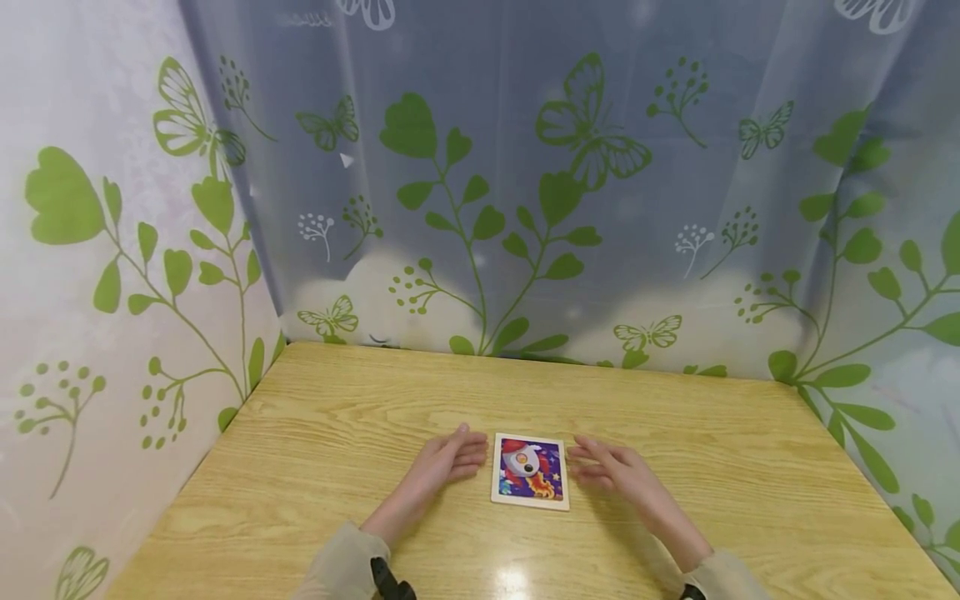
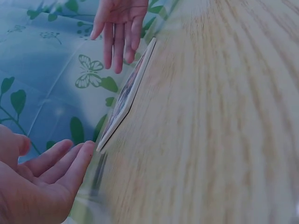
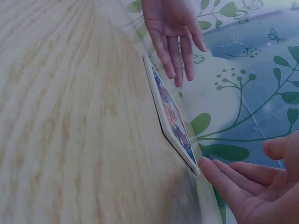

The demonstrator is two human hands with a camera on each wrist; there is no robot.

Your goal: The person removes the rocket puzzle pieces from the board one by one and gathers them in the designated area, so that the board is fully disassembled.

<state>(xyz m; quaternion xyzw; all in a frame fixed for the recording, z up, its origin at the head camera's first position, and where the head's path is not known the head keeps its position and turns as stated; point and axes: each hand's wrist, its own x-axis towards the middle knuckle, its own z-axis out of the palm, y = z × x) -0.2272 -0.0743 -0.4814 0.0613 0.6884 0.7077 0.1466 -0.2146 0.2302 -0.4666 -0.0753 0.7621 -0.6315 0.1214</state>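
Observation:
A square picture puzzle board [image 1: 530,472] with a cream frame lies flat on the wooden table. Its picture has a red and white rocket with orange flames on a purple, starry ground. My left hand [image 1: 447,457] is just off the board's left edge, fingers fairly straight and pointing inward. On the other side, my right hand [image 1: 611,468] mirrors it, close by the right edge with its fingers extended. Neither hand holds anything. In the left wrist view the thin edge of the board [image 2: 127,103] shows between both hands; the right wrist view shows the board [image 3: 170,116] likewise.
The light wood table [image 1: 360,392] reaches back to a blue-grey curtain [image 1: 480,167] printed with green leaves and butterflies. Pale curtains with similar prints hang at the left [image 1: 90,275] and right [image 1: 900,350]. Dark straps circle both wrists.

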